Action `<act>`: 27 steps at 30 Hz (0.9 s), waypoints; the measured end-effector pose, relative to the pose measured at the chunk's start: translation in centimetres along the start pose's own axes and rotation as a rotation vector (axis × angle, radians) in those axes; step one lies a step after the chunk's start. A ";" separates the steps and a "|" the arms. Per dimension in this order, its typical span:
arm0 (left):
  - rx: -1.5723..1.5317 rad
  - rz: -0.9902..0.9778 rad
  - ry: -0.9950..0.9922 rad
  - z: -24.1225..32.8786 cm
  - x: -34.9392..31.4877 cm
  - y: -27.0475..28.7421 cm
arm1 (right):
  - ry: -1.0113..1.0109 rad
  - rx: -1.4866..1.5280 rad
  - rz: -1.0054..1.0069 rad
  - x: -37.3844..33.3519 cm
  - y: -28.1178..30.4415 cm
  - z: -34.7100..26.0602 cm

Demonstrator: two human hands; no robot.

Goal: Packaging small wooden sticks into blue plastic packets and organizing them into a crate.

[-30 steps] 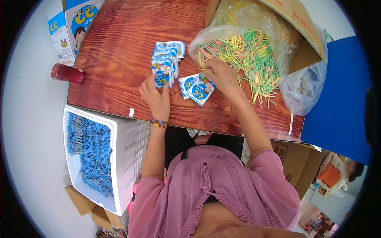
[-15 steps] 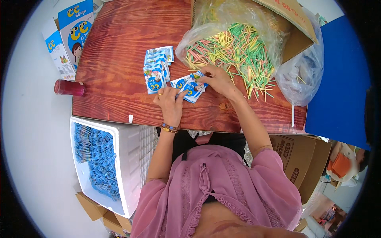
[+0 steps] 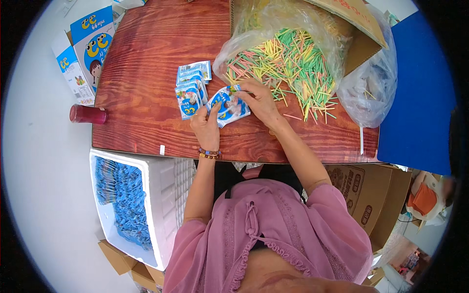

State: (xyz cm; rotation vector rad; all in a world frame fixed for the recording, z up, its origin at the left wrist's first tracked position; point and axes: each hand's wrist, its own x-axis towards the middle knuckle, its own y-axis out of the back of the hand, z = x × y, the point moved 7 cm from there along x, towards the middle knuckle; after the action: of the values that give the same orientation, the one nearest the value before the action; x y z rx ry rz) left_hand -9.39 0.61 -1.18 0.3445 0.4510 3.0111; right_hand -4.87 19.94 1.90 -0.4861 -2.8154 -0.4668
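Both hands are on a small blue-and-white sachet (image 3: 226, 108) near the middle of the wooden table. My left hand (image 3: 205, 128) pinches its lower left edge between thumb and fingers. My right hand (image 3: 260, 101) grips the upper right part, its fingers bent over the printed front. Just left of the sachet, an overlapping row of similar sachets (image 3: 187, 97) lies on the table. Beyond my right hand, a heap of thin yellow, green and pink sticks (image 3: 293, 63) spills out of a clear plastic bag (image 3: 229, 49). Whether anything is inside the held sachet cannot be seen.
A cardboard box (image 3: 362, 59) holds the bag at the far right of the table (image 3: 141, 58). At far left stand a printed carton (image 3: 94, 53) and a red jar (image 3: 89, 115). Below left is a white foam box (image 3: 156, 195) full of blue sachets (image 3: 126, 200).
My hands have drawn closer together and shifted slightly left with the sachet. Two overlapping sachets showed between them earlier; now one shows. The view has shifted slightly.
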 end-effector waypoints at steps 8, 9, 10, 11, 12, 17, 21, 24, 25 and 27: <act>0.149 -0.025 -0.200 3.4 0.6 -0.2 | -0.145 0.205 -0.033 -0.8 0.5 -0.5; 0.065 0.016 -0.236 3.4 0.6 -0.2 | -0.212 0.281 -0.019 -0.9 0.6 -0.6; -0.020 0.057 -0.271 3.5 0.6 0.0 | -0.279 0.358 -0.005 -1.0 0.6 -0.4; -0.020 0.056 -0.273 3.2 0.6 0.0 | -0.277 0.358 -0.003 -1.1 0.7 -0.3; -0.128 -0.005 -0.143 2.0 0.8 -0.3 | -0.120 0.143 0.041 -0.9 1.4 -1.0; -0.423 -0.118 0.106 0.4 0.8 -1.4 | 0.327 -0.131 0.179 -1.0 2.3 -2.9; -0.632 -0.149 0.218 2.4 0.6 -1.7 | -0.014 0.260 0.076 -1.0 1.8 -1.0; -0.647 -0.176 0.259 3.1 0.3 -1.6 | -0.228 0.452 -0.001 -1.4 0.5 -0.5; -0.654 -0.169 0.271 3.1 0.2 -1.6 | -0.273 0.511 0.000 -1.5 0.3 -0.4; -0.648 -0.168 0.274 2.7 0.0 -1.5 | -0.244 0.486 -0.004 -1.5 0.3 -0.6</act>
State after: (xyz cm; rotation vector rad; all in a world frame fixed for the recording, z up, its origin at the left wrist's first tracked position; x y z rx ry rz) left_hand -8.72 2.75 0.88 -0.1479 -0.4623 2.8334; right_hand -3.25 19.58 2.11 -0.4542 -3.0089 0.2985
